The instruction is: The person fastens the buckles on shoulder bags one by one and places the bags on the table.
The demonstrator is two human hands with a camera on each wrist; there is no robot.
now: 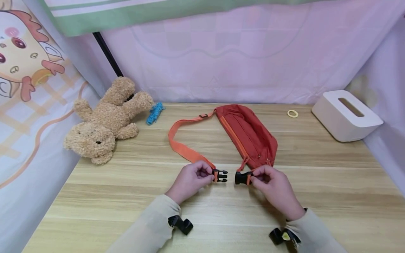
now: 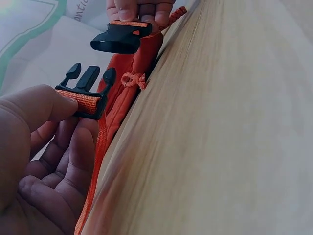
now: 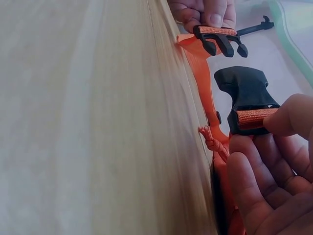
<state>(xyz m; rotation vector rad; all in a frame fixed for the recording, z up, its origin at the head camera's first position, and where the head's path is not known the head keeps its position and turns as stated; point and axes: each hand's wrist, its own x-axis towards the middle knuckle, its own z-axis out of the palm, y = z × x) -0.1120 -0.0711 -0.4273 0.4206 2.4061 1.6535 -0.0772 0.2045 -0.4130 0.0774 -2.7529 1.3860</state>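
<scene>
left hand (image 1: 190, 179) pinches pronged buckle half (image 1: 220, 175), right hand (image 1: 273, 184) pinches socket half (image 1: 243, 177); halves apart, facing. next: align prongs, push in.

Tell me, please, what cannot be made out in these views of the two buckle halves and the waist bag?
- Waist bag: both wrist views show only a blurred orange edge; the frame edge cuts off the rest.
- Pronged buckle half: the left hand covers its strap end in the head view.
- Socket half: its opening faces away in the right wrist view.
- Yellow ring: too small to identify.
</scene>
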